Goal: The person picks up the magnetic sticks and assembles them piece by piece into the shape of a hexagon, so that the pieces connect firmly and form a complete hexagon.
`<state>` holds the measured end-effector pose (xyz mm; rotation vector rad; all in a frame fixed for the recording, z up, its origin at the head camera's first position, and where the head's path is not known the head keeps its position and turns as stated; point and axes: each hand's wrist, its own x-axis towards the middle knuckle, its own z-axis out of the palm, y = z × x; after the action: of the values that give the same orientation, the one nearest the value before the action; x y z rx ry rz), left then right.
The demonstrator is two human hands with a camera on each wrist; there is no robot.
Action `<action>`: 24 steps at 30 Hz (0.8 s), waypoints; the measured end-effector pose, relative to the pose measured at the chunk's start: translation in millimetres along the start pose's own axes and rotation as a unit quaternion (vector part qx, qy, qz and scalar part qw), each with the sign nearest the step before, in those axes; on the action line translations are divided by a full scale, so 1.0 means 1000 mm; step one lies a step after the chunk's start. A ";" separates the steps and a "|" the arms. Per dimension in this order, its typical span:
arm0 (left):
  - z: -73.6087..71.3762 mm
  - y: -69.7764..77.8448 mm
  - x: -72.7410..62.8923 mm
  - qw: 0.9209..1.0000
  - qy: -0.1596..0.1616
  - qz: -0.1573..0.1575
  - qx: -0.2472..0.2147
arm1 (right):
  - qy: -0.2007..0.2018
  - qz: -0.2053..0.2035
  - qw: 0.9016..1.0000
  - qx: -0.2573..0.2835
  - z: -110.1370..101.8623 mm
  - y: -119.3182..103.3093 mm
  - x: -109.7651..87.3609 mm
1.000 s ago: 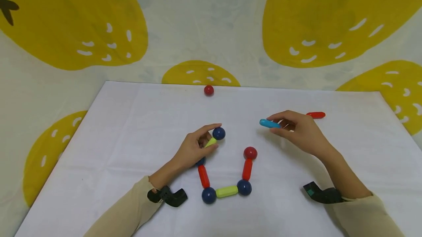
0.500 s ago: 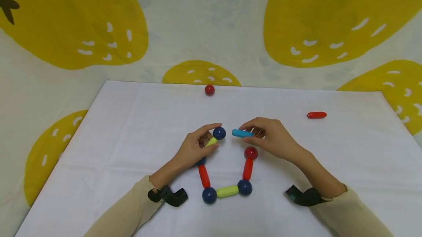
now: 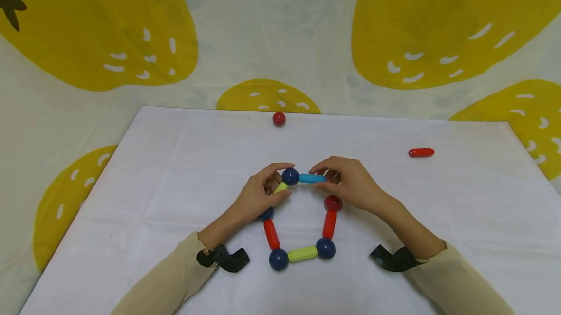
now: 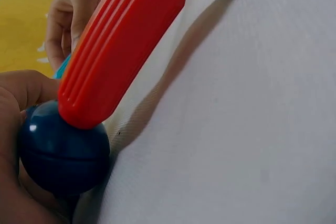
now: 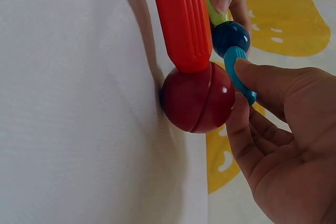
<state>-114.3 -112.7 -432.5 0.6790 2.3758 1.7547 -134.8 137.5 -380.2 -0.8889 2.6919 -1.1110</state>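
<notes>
My left hand [image 3: 258, 194] holds a yellow-green magnetic rod [image 3: 280, 188], its index fingertip at the dark blue ball [image 3: 290, 176] on the rod's far end. Between thumb and finger, my right hand [image 3: 350, 181] pinches a light blue magnetic rod [image 3: 310, 178], whose left end meets that ball. From the left hand a chain runs on: a blue ball [image 4: 65, 150], a red rod [image 3: 271, 234], a corner blue ball [image 3: 278, 259], another yellow-green rod [image 3: 302, 254], a blue ball [image 3: 326, 248], a red rod [image 3: 329, 225] and a red ball [image 5: 198, 98] below the right hand.
A loose red ball [image 3: 278, 119] lies at the back edge of the white-covered table [image 3: 197, 139]. One loose red rod [image 3: 421, 153] rests at the back right. Behind the table hangs a pale cloth [image 3: 271, 23] with yellow fruit prints.
My right hand has moved left with the light blue rod, and the rod's end has come up against the blue ball. The left hand has stayed in place.
</notes>
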 end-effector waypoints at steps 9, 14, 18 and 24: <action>-0.001 0.001 0.001 1.000 0.015 -0.021 -0.012 | 0.007 -0.004 0.999 0.040 0.014 -0.006 0.005; 0.000 0.000 0.000 0.999 0.024 -0.010 0.032 | 0.012 -0.004 0.998 0.058 0.021 -0.008 0.004; -0.001 -0.002 -0.001 0.999 0.028 0.006 0.045 | -0.003 -0.003 0.998 0.057 0.026 -0.006 0.000; -0.005 -0.004 -0.004 0.999 0.022 0.017 0.042 | -0.051 -0.009 0.998 0.020 0.031 -0.003 -0.004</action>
<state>-113.8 -119.8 -435.7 0.7024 2.4936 1.7072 -121.1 119.1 -401.0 -0.9377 2.5755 -1.0876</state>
